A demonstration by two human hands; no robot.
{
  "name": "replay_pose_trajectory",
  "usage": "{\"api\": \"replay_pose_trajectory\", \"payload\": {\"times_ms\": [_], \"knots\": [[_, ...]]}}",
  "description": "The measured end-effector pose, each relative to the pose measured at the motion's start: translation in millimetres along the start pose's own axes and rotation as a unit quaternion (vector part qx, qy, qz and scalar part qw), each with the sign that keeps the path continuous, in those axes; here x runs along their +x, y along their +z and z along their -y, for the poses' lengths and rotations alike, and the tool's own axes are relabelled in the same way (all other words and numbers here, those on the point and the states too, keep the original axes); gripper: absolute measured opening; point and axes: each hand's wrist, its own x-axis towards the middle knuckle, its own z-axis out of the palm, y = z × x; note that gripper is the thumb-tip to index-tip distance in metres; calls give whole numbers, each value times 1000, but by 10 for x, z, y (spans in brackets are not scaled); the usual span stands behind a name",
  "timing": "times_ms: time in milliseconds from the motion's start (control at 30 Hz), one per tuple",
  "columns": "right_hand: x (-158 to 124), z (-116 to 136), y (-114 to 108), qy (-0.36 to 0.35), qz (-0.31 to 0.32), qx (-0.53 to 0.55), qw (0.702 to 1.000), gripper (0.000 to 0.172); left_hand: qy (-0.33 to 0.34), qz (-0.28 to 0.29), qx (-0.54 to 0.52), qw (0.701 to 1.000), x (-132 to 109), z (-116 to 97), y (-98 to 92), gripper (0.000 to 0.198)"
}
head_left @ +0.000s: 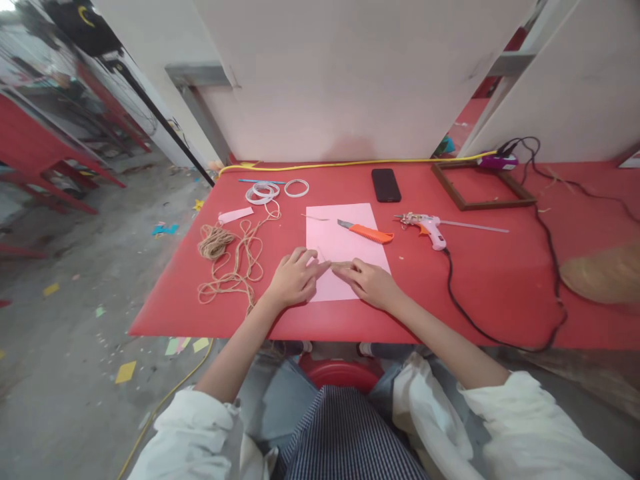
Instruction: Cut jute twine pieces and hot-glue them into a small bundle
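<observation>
A sheet of pink paper (345, 230) lies on the red table, with both my hands over its lower part. My left hand (296, 277) is closed, fingers bent and index finger pointing right; what it pinches, if anything, is too small to make out. Opposite it, my right hand (373, 283) closes its thumb and fingers on a short tan strip (342, 265), possibly twine. The fingertips of both hands almost meet. On the paper above them rests an orange utility knife (370, 233), blade out to the left. A thin brown strand (316, 217) lies left of it.
Left of the paper is tangled twine (215, 242), a pink strip (236, 215) and rolls of white tape (263, 193). A glue gun (424, 227) with a black cord lies right, below a phone (386, 185) and wooden frame (483, 193). Someone's blurred arm (605, 272) reaches in at right.
</observation>
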Motion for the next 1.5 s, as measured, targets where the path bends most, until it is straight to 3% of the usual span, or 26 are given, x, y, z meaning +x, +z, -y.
{"api": "replay_pose_trajectory", "payload": {"times_ms": [333, 533, 733, 1033, 1500], "knots": [[10, -7, 46, -20, 2, -13, 1000, 40, -11, 8, 6, 1000, 18, 0, 20, 54], [-14, -51, -3, 7, -19, 29, 999, 42, -44, -20, 6, 999, -7, 12, -10, 58], [-2, -30, 12, -4, -3, 11, 1000, 41, -34, 6, 9, 999, 18, 13, -6, 56], [16, -41, 119, -34, -46, -9, 998, 38, -25, 53, -27, 998, 45, 33, -40, 63], [15, -17, 122, -19, -38, -13, 999, 37, -6, 38, -57, 998, 49, 49, -17, 65]]}}
